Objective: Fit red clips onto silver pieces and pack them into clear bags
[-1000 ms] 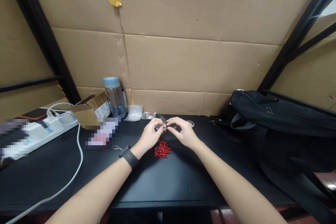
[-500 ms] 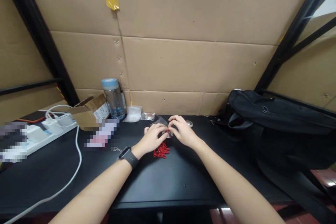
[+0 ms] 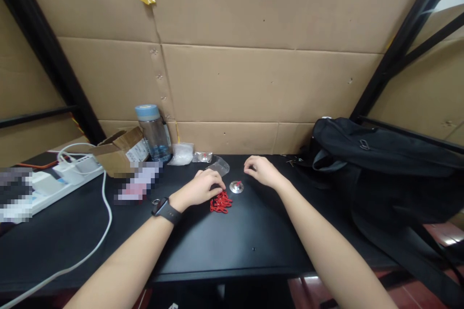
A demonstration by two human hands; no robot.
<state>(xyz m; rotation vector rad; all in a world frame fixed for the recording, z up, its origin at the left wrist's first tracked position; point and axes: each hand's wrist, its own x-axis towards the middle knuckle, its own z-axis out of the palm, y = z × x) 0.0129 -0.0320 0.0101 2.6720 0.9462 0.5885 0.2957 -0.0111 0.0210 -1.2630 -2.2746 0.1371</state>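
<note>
Silvery disc (image 3: 235,189), horiz. (approx.), red bit (image 3: 238,183) atop

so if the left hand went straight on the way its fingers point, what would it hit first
Probably the disc, just ahead of the left hand. The red cords lie close by, so a slight dip could meet them first; height is hard to judge.

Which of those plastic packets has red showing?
The small shiny packet, in the middle: it alone shows red. The whitish packet beside the bottle and the clear one just behind the left hand don't.
</note>
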